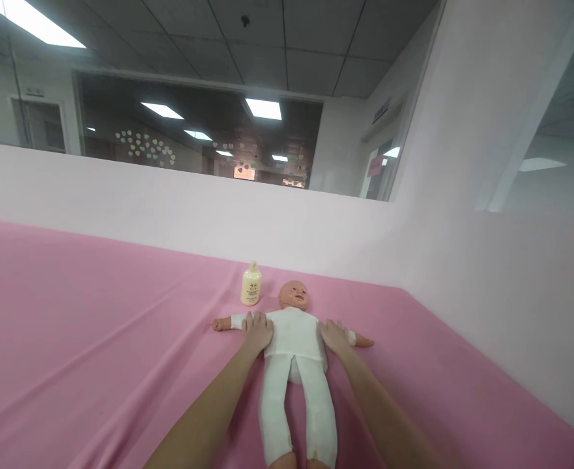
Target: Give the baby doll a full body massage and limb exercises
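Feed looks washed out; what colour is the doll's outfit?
White: the doll's outfit shows plainly in the head view.

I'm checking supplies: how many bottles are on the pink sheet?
1: a cream bottle stands upright on the pink sheet, just beyond the doll, left of its head. No others show.
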Demonstrator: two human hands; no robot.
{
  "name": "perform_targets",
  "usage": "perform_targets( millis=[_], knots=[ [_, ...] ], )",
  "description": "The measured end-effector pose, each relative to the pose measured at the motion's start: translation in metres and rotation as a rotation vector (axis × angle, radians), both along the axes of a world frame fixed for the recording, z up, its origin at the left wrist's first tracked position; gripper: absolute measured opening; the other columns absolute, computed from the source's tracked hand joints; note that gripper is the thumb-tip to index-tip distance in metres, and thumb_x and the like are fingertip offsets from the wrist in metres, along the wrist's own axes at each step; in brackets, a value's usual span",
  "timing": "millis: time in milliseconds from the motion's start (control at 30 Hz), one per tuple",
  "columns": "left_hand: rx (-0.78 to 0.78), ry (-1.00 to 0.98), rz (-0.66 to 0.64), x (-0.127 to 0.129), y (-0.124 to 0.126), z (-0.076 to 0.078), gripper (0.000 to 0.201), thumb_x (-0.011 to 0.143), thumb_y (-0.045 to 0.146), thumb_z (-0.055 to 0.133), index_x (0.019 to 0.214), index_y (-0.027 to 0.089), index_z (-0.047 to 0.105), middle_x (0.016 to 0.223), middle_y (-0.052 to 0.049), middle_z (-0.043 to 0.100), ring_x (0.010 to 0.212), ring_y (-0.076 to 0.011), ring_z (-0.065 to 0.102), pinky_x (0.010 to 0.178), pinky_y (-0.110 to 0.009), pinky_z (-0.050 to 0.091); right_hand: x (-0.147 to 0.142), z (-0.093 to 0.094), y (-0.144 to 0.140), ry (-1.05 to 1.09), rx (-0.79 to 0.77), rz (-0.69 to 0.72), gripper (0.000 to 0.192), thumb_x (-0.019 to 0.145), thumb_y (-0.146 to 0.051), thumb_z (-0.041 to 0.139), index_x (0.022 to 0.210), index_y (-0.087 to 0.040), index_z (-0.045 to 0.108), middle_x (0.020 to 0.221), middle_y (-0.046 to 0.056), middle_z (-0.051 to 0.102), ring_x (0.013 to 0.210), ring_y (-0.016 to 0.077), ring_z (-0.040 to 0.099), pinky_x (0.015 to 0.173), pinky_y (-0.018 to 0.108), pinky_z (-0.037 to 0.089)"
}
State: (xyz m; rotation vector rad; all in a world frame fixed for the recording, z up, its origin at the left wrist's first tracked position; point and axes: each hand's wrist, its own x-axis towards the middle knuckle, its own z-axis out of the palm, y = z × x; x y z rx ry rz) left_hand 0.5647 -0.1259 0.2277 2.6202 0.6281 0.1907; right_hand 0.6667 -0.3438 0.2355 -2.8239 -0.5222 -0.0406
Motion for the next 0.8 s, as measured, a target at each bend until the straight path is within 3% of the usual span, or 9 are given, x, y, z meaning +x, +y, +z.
perform_targets(
  millis=[100, 200, 267, 500, 667, 800],
  knots=[
    [-0.037, 0.019, -0.043, 0.006, -0.034, 0.009, 0.065, 0.097, 0.042, 0.024, 0.150, 0.008, 0.038, 0.160, -0.020, 0.032, 0.147, -0.0407, 0.030, 0.112, -0.064, 0.029, -0.018, 0.005, 0.032, 0.027, 0.047, 0.126, 0.061, 0.101, -0.045, 0.025, 0.153, -0.016, 0.035, 0.159, 0.013, 0.038, 0.148, 0.0262, 0.034, 0.117, 0.044, 0.030],
    [0.026, -0.078, -0.116, 0.003, -0.059, 0.010, 0.062, 0.096, 0.026, 0.021, 0.156, 0.010, 0.029, 0.164, -0.012, 0.024, 0.153, -0.0282, 0.021, 0.122, -0.056, 0.017, -0.033, 0.004, 0.050, -0.025, 0.130, 0.483, 0.062, 0.096, -0.026, 0.030, 0.157, -0.022, 0.026, 0.165, 0.004, 0.023, 0.155, 0.0222, 0.013, 0.125, 0.048, 0.011],
    [0.082, -0.143, -0.170, -0.002, -0.065, 0.007, 0.062, 0.096, 0.025, 0.019, 0.155, 0.011, 0.032, 0.164, -0.011, 0.026, 0.153, -0.0252, 0.021, 0.123, -0.053, 0.014, -0.036, 0.004, 0.051, -0.018, 0.148, 0.542, 0.062, 0.095, -0.024, 0.027, 0.157, -0.021, 0.026, 0.165, 0.002, 0.024, 0.155, 0.0203, 0.013, 0.126, 0.046, 0.008],
    [0.114, -0.237, -0.253, -0.012, -0.063, 0.008, 0.061, 0.099, 0.032, 0.019, 0.154, 0.013, 0.035, 0.161, -0.008, 0.032, 0.151, -0.0263, 0.027, 0.124, -0.052, 0.018, -0.038, 0.005, 0.043, -0.044, 0.093, 0.385, 0.063, 0.095, -0.026, 0.026, 0.158, -0.018, 0.025, 0.166, 0.002, 0.019, 0.155, 0.0240, 0.014, 0.126, 0.046, 0.015],
    [0.116, -0.253, -0.365, -0.013, -0.066, 0.012, 0.060, 0.099, 0.037, 0.021, 0.154, 0.021, 0.037, 0.162, -0.003, 0.030, 0.152, -0.0257, 0.025, 0.124, -0.051, 0.019, -0.062, 0.002, 0.048, -0.116, -0.048, 0.167, 0.064, 0.094, -0.022, 0.027, 0.157, -0.010, 0.024, 0.165, 0.011, 0.017, 0.154, 0.0308, 0.017, 0.124, 0.053, 0.012],
    [0.084, -0.235, -0.408, -0.012, -0.061, 0.013, 0.056, 0.098, 0.035, 0.024, 0.150, 0.031, 0.043, 0.161, 0.003, 0.033, 0.152, -0.0240, 0.025, 0.123, -0.052, 0.019, -0.087, 0.003, 0.049, -0.113, -0.107, 0.129, 0.064, 0.094, -0.021, 0.027, 0.155, -0.002, 0.026, 0.163, 0.020, 0.018, 0.152, 0.0372, 0.019, 0.122, 0.059, 0.015]
  ],
)
